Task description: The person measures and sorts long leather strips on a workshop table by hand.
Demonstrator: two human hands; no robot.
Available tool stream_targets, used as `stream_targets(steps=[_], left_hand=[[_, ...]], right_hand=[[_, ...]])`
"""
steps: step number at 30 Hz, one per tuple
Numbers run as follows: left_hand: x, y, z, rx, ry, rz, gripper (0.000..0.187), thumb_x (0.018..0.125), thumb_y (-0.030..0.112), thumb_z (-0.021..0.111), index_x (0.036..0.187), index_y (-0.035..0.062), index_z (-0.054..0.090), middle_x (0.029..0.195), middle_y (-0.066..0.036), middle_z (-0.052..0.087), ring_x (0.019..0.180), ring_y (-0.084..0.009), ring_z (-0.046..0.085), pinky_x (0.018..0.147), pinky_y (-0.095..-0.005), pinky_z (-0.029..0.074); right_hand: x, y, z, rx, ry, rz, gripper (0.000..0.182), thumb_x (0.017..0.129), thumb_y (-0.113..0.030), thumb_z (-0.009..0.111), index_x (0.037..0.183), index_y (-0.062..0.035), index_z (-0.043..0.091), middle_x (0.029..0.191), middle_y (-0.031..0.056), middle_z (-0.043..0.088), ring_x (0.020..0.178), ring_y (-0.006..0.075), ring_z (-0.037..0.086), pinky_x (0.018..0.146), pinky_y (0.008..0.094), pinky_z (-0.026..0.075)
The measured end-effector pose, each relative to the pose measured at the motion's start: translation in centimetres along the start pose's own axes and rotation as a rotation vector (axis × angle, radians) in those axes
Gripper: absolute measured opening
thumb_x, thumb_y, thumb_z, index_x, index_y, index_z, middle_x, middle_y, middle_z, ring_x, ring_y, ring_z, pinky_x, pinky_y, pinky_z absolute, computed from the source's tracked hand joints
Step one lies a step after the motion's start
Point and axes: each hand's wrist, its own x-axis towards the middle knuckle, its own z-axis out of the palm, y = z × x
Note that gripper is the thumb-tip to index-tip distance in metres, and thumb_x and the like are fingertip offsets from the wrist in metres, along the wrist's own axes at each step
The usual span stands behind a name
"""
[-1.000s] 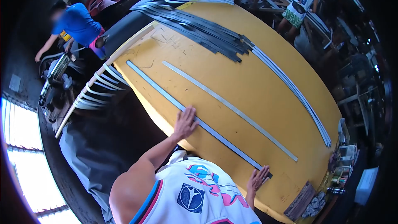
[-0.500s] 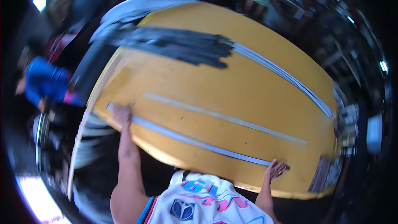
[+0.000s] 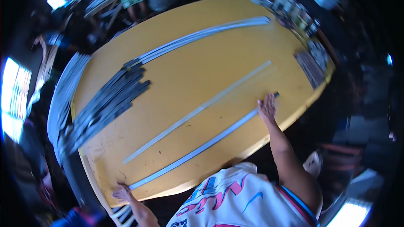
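Note:
A long, narrow pale grey strip (image 3: pixel 193 153) lies along the near side of a yellow tabletop (image 3: pixel 185 84). My left hand (image 3: pixel 122 193) is at the strip's left end by the table corner, fingers apart. Over the right end my right hand (image 3: pixel 267 106) lies flat with its fingers stretched; a short dark tip pokes out beyond them. A second pale strip (image 3: pixel 198 110) rests roughly parallel, farther in. Behind it is a row of long light strips (image 3: pixel 206 36), whose left end meets a pile of dark grey strips (image 3: pixel 109 105).
Pale strips (image 3: pixel 65 96) hang over the table's left edge. Short brown pieces (image 3: pixel 310 69) lie at the right edge, near a cluster of small containers (image 3: pixel 296 14). A person in patterned green shorts (image 3: pixel 132 0) stands beyond the far side.
My view has turned, so the table appears rotated, with its right side now higher. Both hands remain near the two ends of the near strip.

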Motion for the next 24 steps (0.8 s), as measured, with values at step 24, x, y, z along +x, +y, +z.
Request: stream_targets(steps=[24], left_hand=[[-42.7,9.8,-5.2,-0.373,-0.035,1.530,0.064,0.103,0.039,0.043,0.156,0.0047,0.029,0.163,-0.019,0.025,0.151,-0.0372,0.021,0.121,-0.0540,0.015]], right_hand=[[1.8,11.0,-0.2,0.239,0.007,-0.747,0.061,0.105,-0.047,0.034,0.155,-0.0123,0.033,0.163,0.0018,0.029,0.152,0.0196,0.022,0.121,0.0563,0.010]])
